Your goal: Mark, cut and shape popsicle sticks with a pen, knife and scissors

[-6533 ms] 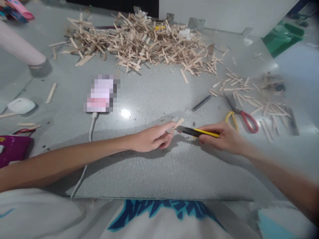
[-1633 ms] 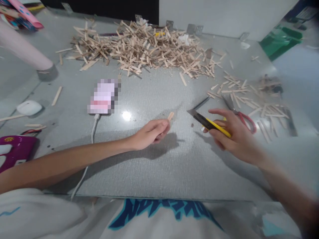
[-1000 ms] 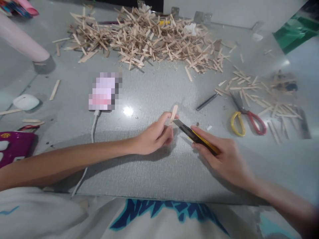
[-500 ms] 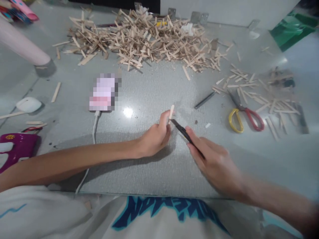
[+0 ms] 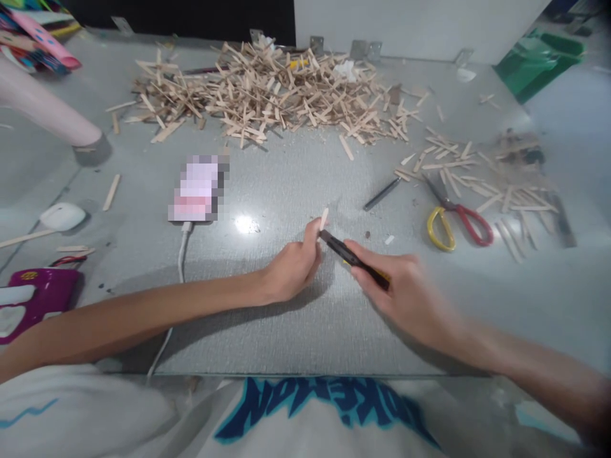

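Note:
My left hand (image 5: 296, 266) pinches a short flat wooden stick (image 5: 324, 217) upright, its pale tip showing above the fingers. In my right hand (image 5: 400, 286) is a black utility knife (image 5: 352, 256), gripped by its handle and slanting up to the left. The knife's front end meets the stick close to my left fingertips; how deep the blade sits cannot be made out. Right of the hands lie scissors (image 5: 446, 207) with one yellow and one red handle, and a slim dark metal rod (image 5: 382, 194).
Along the back spreads a large heap of wooden sticks (image 5: 286, 95); a looser scatter (image 5: 518, 203) lies at right. A phone (image 5: 195, 191) with a white cable (image 5: 182, 251) is left of centre. Far left are a white mouse (image 5: 63, 217) and a purple device (image 5: 45, 294). A green bin (image 5: 534, 67) stands back right.
The knife has tilted and its handle shows more of its side, its tip still at the stick. The stick leans slightly differently. The whole view has shifted a little.

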Available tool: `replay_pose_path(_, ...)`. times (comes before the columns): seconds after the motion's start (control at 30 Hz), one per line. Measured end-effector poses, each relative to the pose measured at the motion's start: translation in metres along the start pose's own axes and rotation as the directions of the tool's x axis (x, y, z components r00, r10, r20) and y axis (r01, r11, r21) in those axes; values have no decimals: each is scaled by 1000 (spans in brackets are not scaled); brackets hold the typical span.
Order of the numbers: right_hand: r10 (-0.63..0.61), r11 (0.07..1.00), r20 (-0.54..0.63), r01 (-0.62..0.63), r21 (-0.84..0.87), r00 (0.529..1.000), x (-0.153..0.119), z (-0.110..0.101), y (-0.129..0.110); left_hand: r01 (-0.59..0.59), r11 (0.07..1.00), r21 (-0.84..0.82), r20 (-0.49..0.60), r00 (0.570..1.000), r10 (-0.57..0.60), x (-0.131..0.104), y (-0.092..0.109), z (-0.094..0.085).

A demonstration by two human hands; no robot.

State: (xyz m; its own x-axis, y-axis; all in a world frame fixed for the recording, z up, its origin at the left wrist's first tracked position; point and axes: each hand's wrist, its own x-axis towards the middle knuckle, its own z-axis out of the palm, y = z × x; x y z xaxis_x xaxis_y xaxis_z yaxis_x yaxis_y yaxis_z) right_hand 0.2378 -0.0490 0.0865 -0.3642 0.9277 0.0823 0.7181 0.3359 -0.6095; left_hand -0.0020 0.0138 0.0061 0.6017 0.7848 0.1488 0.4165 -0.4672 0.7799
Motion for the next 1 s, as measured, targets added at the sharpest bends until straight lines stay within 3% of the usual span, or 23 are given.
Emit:
replay_pose_path(0.13, 82, 992, -9, -81, 95, 997, 5, 4, 3, -12, 1000, -6, -18, 1000, 12, 0, -5, 2)
replay_pose_path(0.33, 84, 989, -48, -77, 130, 995, 1, 9, -2, -1, 1000, -23, 16, 1000, 1, 1, -2, -1)
replay_pose_path(0.47, 89, 993, -61, -84, 79, 994, -6, -6, -11, 31, 996, -81, -44, 998, -35, 3, 5, -2)
replay_pose_path(0.57, 65, 998, -174, -66, 0, 983, -16, -21, -18, 93, 974, -209, -87, 990, -113, 6, 7, -2)
replay_pose_path(0.67, 52, 998, -263, -60, -22, 963, -22, -29, -20, 84, 946, -314, -38, 994, -101, 8, 5, -2)
replay_pose_path(1.0, 97, 989, -100, -84, 124, 990, -9, 0, -10, -16, 879, -477, 16, 1000, 27, 4, 2, -4)
